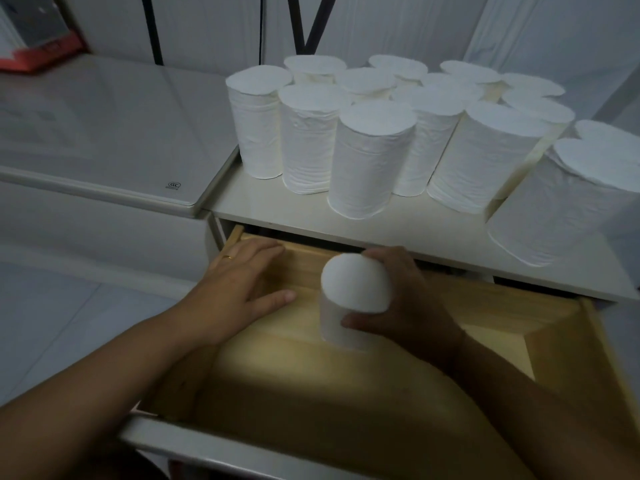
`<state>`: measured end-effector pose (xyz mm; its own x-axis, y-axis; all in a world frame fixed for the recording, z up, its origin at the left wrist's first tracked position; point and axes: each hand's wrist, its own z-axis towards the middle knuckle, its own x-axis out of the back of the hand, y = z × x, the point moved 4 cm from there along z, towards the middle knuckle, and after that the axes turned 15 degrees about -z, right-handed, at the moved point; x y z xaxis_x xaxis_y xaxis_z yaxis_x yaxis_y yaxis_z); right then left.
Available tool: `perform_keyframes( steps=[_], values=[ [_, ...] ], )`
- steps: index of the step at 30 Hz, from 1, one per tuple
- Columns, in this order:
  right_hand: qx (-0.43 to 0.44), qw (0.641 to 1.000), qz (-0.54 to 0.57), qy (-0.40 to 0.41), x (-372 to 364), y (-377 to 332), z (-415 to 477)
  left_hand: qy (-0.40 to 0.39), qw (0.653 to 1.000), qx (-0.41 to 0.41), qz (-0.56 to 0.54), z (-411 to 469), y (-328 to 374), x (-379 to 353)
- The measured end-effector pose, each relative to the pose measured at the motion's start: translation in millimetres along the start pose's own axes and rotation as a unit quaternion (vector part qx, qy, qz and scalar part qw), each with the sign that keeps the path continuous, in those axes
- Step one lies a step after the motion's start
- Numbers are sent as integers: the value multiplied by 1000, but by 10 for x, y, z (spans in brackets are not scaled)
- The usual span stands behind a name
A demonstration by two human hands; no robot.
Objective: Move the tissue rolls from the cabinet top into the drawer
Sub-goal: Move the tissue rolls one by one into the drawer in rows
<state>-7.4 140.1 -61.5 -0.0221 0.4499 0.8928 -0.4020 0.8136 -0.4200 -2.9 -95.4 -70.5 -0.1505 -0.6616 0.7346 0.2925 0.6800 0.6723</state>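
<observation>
Above the open drawer (602, 348), your right hand (398, 306) holds one roll (353, 289) upright, grip curled round its side, thumb in front. Your left hand (242, 282) is at the drawer's rear left corner, fingers straight, grip wide and holding nothing. Other rolls (372, 157) stand upright, clustered on the cabinet top (398, 230).

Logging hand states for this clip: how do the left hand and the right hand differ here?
The left hand lies open, fingers straight, holding nothing; the right hand grips a roll. The left hand is by the drawer's left back corner; the right hand is nearer its middle. The left hand wears a ring; none shows on the right hand. Both are over the open drawer.
</observation>
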Motion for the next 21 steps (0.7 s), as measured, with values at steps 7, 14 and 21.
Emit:
perform_keyframes(
  steps=[7, 14, 21],
  values=[
    [-34, 999, 23, 5, -374, 232, -46, -19, 999, 18, 28, -41, -148, -39],
    [-106, 988, 111, -34, -429, 336, -166, -19, 999, 27, 39, -55, -218, -79],
    [-141, 972, 173, -74, -566, 255, -76, -17, 999, 32, 28, -18, -228, -52]
  ],
)
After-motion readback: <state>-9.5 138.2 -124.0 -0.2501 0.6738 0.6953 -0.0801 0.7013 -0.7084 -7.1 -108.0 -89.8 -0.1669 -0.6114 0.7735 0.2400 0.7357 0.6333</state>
